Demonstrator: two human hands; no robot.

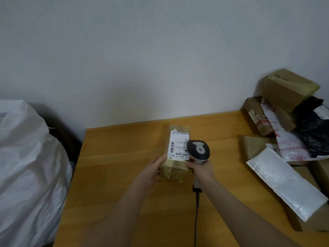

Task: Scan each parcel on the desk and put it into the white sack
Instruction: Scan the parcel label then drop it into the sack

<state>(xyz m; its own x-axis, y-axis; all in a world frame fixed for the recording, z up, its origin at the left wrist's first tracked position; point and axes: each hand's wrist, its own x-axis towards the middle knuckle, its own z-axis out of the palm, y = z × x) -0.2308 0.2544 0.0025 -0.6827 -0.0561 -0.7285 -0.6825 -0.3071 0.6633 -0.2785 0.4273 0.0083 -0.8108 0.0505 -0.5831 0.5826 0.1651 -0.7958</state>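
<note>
Here we are at the scan: the left hand (153,171) has its grip wrapped round the near end of the small tan tape-wrapped parcel (173,168), white label face-up, while the right hand (202,169) is closed round the handle of the grey and black handheld barcode scanner (198,149). The parcel's long axis runs straight away from the person toward the wall. The scanner head sits just to its right, overlapping the label's right edge, so the barcodes lie left of the nose. Whether the parcel's far end touches the light wooden worktop (115,157), I can't tell. The bulging white plastic sack (26,166) stands off the worktop's left edge, and I judge the left hand the nearer one for the drop. Counting now: one scanner, one sack, one parcel in hand. The heap of waiting parcels (284,136) at the right holds about seven: brown boxes, white mailers and a black bag, some half hidden.
</note>
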